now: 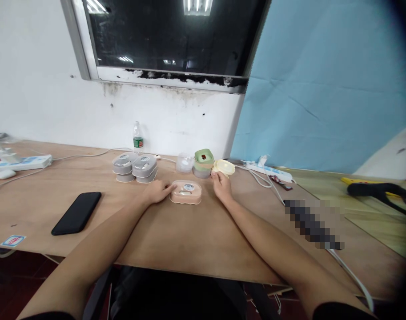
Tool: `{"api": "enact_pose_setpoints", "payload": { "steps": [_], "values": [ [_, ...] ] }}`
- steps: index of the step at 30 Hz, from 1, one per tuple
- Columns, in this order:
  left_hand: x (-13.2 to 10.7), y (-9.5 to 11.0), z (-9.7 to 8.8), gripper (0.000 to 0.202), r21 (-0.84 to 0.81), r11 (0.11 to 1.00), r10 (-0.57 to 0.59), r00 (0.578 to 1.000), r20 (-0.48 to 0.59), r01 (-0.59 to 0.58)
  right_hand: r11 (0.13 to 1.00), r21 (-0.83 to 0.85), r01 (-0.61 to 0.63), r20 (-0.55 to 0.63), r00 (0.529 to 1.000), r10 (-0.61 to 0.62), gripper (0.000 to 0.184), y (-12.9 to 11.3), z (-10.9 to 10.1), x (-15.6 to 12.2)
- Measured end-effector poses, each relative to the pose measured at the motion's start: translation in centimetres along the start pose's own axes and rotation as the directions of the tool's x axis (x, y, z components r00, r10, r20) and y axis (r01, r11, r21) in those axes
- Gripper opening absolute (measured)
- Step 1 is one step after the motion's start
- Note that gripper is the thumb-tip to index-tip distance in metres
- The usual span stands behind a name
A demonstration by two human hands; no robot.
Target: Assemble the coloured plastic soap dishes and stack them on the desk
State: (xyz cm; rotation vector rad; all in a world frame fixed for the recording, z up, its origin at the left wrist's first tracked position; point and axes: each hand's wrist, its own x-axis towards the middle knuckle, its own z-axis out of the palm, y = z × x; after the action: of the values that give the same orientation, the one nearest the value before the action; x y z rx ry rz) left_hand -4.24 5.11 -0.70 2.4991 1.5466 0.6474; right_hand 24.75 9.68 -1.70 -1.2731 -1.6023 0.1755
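Note:
A pink lidded food box (186, 192) lies on the wooden table (176, 235) in front of me. My left hand (158, 191) rests flat beside it, fingertips touching its left end, holding nothing. My right hand (221, 184) reaches to a pale yellow lid or box (223, 167) and touches its near edge with the fingers curled. Just left of that stands a green box (203, 162) on a grey base, and next to it a clear box (184, 163). Two grey boxes (135, 167) stand further left.
A black phone (77, 212) lies at the left. White power strips (21, 163) (269, 171) with cables sit at both sides. A water bottle (138, 138) stands by the wall. A black tool (379, 192) lies on the right bench.

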Motion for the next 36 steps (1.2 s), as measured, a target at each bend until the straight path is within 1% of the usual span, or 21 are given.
{"api": "enact_pose_setpoints", "payload": {
  "steps": [2,4,7,10,13,15,17,19,22,25,27,28,29,30,33,34,36],
  "values": [
    [0.1,-0.1,0.1,0.058,-0.010,1.000,0.019,1.000,0.000,-0.019,0.999,-0.005,-0.047,-0.075,0.996,0.046,0.038,0.9,-0.5,0.7],
    [0.1,-0.2,0.1,0.057,-0.016,0.999,0.030,1.000,0.003,-0.030,0.996,-0.018,-0.091,-0.123,0.988,0.089,0.036,1.8,-0.8,1.2],
    [0.1,-0.2,0.1,0.056,-0.019,0.999,0.032,0.999,0.014,-0.032,0.993,-0.028,-0.118,-0.141,0.984,0.113,0.036,2.5,-1.0,1.4],
    [0.0,-0.1,0.0,0.056,-0.030,0.999,0.030,0.999,0.021,-0.030,0.996,-0.017,-0.089,-0.082,0.993,0.088,0.035,2.3,-0.8,1.1],
    [-0.1,0.1,-0.2,0.056,-0.037,0.999,0.020,1.000,0.016,-0.019,0.999,-0.030,-0.014,0.035,0.999,0.015,0.031,1.3,-0.3,0.4],
    [-0.2,0.1,-0.2,0.055,-0.037,0.999,-0.011,1.000,0.003,0.012,0.998,-0.047,0.050,0.127,0.991,-0.044,0.028,0.5,0.0,-0.2],
    [-0.1,0.2,-0.1,0.052,-0.051,0.998,-0.046,0.998,-0.034,0.045,0.992,-0.049,0.115,0.225,0.969,-0.101,0.027,-0.3,0.1,-0.7],
    [-0.1,0.2,0.0,0.050,-0.078,0.996,-0.057,0.994,-0.095,0.049,0.983,-0.022,0.181,0.317,0.934,-0.165,0.031,-0.8,0.1,-1.1],
    [-0.1,0.3,0.3,0.052,-0.103,0.995,-0.011,0.988,-0.156,-0.006,0.955,0.042,0.294,0.438,0.854,-0.282,0.039,-1.2,-0.2,-1.4],
    [-0.2,0.4,0.3,0.050,-0.096,0.992,0.070,0.983,-0.172,-0.087,0.922,0.040,0.385,0.518,0.781,-0.348,0.060,-1.6,-0.5,-1.5],
    [-0.2,0.5,0.2,0.048,-0.078,0.989,0.113,0.977,-0.179,-0.128,0.916,0.010,0.400,0.553,0.761,-0.339,0.073,-2.0,-0.5,-1.5],
    [-0.3,0.5,0.1,0.047,-0.067,0.987,0.130,0.976,-0.177,-0.144,0.920,-0.007,0.393,0.563,0.762,-0.321,0.077,-2.3,-0.4,-1.6],
    [-0.3,0.6,0.0,0.047,-0.057,0.986,0.145,0.974,-0.172,-0.157,0.927,-0.026,0.374,0.561,0.773,-0.296,0.078,-2.5,-0.3,-1.6],
    [-0.3,0.6,-0.1,0.049,-0.046,0.985,0.159,0.974,-0.164,-0.168,0.937,-0.047,0.346,0.544,0.796,-0.266,0.076,-2.7,-0.1,-1.7],
    [-0.2,0.7,-0.5,0.054,-0.009,0.976,0.213,0.965,-0.153,-0.217,0.959,-0.116,0.258,0.427,0.885,-0.186,0.056,-2.8,0.6,-1.7],
    [-0.2,0.7,-0.6,0.054,0.004,0.970,0.242,0.959,-0.147,-0.244,0.962,-0.132,0.241,0.394,0.903,-0.172,0.049,-2.7,0.8,-1.7],
    [-0.2,0.9,-0.7,0.050,0.026,0.955,0.296,0.948,-0.115,-0.295,0.960,-0.150,0.236,0.389,0.907,-0.162,0.039,-2.3,1.0,-1.6]
  ]
}}
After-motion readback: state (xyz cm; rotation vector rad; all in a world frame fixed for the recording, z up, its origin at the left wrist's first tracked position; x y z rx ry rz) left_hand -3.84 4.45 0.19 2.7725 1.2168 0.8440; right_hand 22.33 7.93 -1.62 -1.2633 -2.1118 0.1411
